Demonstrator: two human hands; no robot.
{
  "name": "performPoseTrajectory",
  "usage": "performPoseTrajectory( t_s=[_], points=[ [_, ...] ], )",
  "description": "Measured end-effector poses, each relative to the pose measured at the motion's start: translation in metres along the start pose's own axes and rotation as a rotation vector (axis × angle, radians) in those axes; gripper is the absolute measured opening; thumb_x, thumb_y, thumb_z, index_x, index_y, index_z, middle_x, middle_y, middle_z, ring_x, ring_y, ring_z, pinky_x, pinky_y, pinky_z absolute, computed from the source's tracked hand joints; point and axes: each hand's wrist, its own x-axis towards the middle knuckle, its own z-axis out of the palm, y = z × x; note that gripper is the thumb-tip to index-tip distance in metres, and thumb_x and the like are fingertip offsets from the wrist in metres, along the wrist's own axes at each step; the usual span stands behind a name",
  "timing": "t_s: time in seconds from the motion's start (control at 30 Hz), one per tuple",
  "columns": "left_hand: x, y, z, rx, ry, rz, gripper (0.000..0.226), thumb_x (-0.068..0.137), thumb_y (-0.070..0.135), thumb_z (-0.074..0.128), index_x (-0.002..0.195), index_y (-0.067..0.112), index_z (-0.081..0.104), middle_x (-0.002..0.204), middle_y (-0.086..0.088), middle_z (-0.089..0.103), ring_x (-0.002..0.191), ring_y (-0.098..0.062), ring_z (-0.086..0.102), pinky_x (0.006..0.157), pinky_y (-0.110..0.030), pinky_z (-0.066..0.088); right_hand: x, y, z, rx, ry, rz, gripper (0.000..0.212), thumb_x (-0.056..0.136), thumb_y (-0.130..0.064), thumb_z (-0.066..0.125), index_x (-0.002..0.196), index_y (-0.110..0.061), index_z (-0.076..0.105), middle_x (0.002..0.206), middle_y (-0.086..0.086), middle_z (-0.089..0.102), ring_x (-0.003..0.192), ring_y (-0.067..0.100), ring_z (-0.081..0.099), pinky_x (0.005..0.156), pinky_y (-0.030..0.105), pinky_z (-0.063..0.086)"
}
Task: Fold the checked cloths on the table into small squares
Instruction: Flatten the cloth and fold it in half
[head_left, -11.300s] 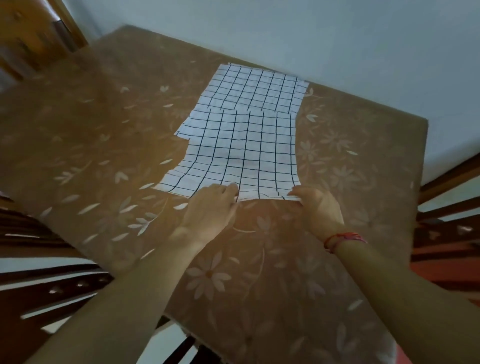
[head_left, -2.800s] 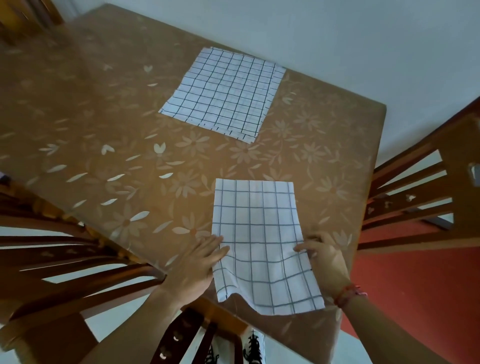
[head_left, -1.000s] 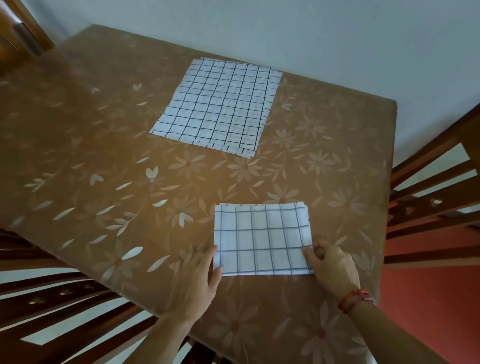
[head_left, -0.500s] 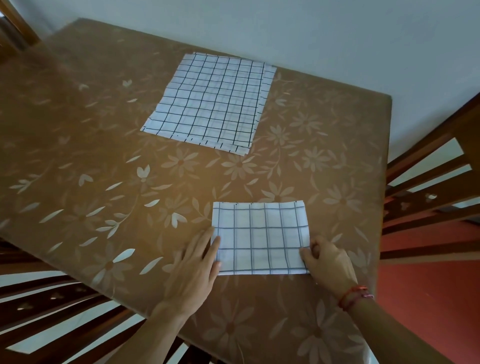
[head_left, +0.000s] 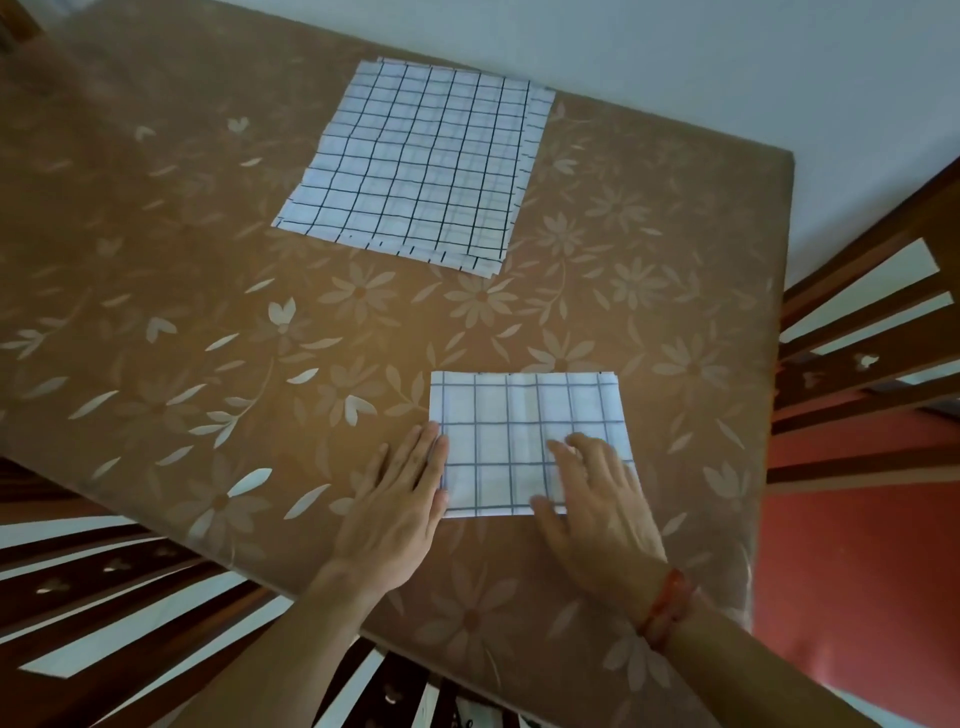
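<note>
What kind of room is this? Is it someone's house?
Probably a dining room at home: a flower-patterned table, wooden chairs pulled up beside it, and a plain wall behind.

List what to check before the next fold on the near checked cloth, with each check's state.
1. Near cloth lies flat on the table: ok.
2. Its far-edge layers line up: ok.
3. Right hand presses flat on it: ok.
4. Left hand grips an edge: not ok, it lies flat at the left edge.
5. Far cloths lie apart from it: ok.
6. Crease under the right hand is sharp: cannot tell.
</note>
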Motion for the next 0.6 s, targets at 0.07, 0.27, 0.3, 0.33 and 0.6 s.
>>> performPoseTrajectory(
  t_s=[0.07,0.27,0.3,0.33,0.6],
  points=[
    [0.0,0.001,0.001,-0.007,-0.015,-0.015,0.056,0.105,0.036,0.019,0.154,0.009,0.019,0.163,-0.006,0.015,0.15,-0.017,0.009,0.118,-0.042,0.014,-0.013,-0.033,0.018,-0.013,-0.102,-0.181,0.062,0.092,-0.04,0.042,0.142,-0.003,0.044,0.148,0.017,0.042,0.139,0.032,0.038,0.107,0.047,0.042],
    [-0.001,-0.001,-0.004,-0.007,-0.023,0.024,0.057,0.105,0.038,0.012,0.153,0.009,0.024,0.162,-0.009,0.018,0.15,-0.021,0.01,0.117,-0.048,0.024,-0.027,-0.067,0.049,-0.045,-0.302,-0.335,0.079,0.093,-0.051,0.031,0.149,0.005,0.023,0.158,0.021,0.016,0.149,0.031,0.011,0.116,0.05,0.025],
    [0.0,-0.001,-0.005,-0.007,-0.023,0.022,0.057,0.104,0.037,0.014,0.153,0.009,0.024,0.161,-0.01,0.019,0.15,-0.022,0.012,0.117,-0.048,0.025,-0.027,-0.067,0.05,-0.054,-0.319,-0.332,0.081,0.093,-0.052,0.031,0.15,0.005,0.021,0.159,0.022,0.013,0.149,0.031,0.008,0.117,0.05,0.023],
    [0.001,0.0,-0.005,-0.005,-0.026,0.018,0.057,0.104,0.036,0.014,0.153,0.008,0.024,0.161,-0.01,0.019,0.15,-0.023,0.012,0.117,-0.048,0.025,-0.027,-0.066,0.051,-0.065,-0.332,-0.327,0.083,0.094,-0.055,0.029,0.15,0.004,0.019,0.159,0.022,0.012,0.149,0.031,0.007,0.118,0.05,0.02],
    [0.003,0.0,-0.003,0.006,-0.059,0.005,0.063,0.102,0.039,0.014,0.153,0.004,0.014,0.162,-0.012,0.013,0.15,-0.023,0.011,0.118,-0.047,0.024,-0.037,-0.047,0.043,-0.108,-0.371,-0.189,0.085,0.098,-0.064,0.02,0.151,0.002,0.019,0.16,0.021,0.008,0.149,0.031,0.005,0.12,0.048,0.015]
  ],
)
